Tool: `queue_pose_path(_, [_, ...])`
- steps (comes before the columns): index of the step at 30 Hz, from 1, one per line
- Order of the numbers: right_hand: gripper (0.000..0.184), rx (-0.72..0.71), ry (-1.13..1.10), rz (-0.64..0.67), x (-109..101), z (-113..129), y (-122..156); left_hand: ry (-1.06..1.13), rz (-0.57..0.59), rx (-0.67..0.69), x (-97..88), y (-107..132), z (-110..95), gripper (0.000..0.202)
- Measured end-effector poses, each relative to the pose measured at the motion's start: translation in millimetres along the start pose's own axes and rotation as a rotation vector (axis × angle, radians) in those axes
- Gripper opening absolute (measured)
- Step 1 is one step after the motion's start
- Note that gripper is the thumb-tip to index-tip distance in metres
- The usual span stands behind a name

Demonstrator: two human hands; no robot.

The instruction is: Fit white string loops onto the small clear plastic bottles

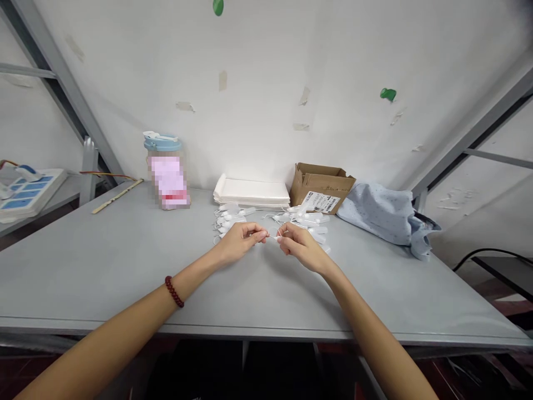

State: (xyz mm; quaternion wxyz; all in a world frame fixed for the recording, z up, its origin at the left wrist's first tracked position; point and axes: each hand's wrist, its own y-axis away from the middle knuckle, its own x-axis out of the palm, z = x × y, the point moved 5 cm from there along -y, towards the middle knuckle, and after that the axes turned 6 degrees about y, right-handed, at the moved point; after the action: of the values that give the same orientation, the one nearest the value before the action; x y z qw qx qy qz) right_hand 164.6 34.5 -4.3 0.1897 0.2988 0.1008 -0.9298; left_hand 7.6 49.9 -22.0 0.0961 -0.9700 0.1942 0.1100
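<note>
Above the middle of the table, my left hand [244, 240] and my right hand [300, 244] face each other, fingertips closely spaced. Both pinch a thin white cord [273, 236] between them; a small dark, shiny bit shows at the left fingertips, too small to name. Behind the left hand is a pile of small white plastic pieces with cord loops [225, 218]. More translucent white plastic pieces with cords [310, 221] spread behind and right of the right hand. A dark red bead bracelet [174, 291] circles my left wrist.
At the wall stand a stack of white padded envelopes [252, 191] and an open cardboard box [320, 186]. A light blue cloth [377, 214] lies to the right. Left are a blue-lidded container [162, 143], a thin stick [117, 196] and a white power strip [31, 191] on a side shelf.
</note>
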Motion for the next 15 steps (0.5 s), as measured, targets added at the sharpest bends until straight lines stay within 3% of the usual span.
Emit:
queue_pose_path(9, [0.01, 0.005, -0.005, 0.033, 4.1, 1.1, 0.0, -0.051, 0.018, 0.029, 2.7, 1.9, -4.2, 0.028])
queue_pose_path(15, [0.011, -0.011, -0.028, 0.005, 2.1, 3.1, 0.4, -0.019, -0.066, 0.039, -1.2, 1.3, -5.7, 0.029])
